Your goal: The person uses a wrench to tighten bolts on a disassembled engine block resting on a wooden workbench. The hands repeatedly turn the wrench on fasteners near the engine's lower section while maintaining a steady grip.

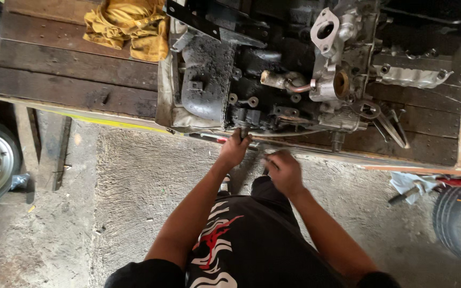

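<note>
I see the engine block (273, 74) laid flat on the wooden bench (76, 80), near edge in reach. Left hand (234, 150) clamped round a tool w/ red handle (221, 140) at its near side. Right hand (284, 170) blurred, fingers curled loose; can't tell if holding anything. Yellow rag (129, 26) far left.

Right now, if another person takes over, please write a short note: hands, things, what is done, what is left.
Left hand: at the near lower edge of the engine block, gripping a tool with a red part.
Right hand: blurred, below the bench edge; what it holds cannot be told.
Engine lies on the wooden workbench; yellow cloth behind it.
Done or left: not visible.
</note>
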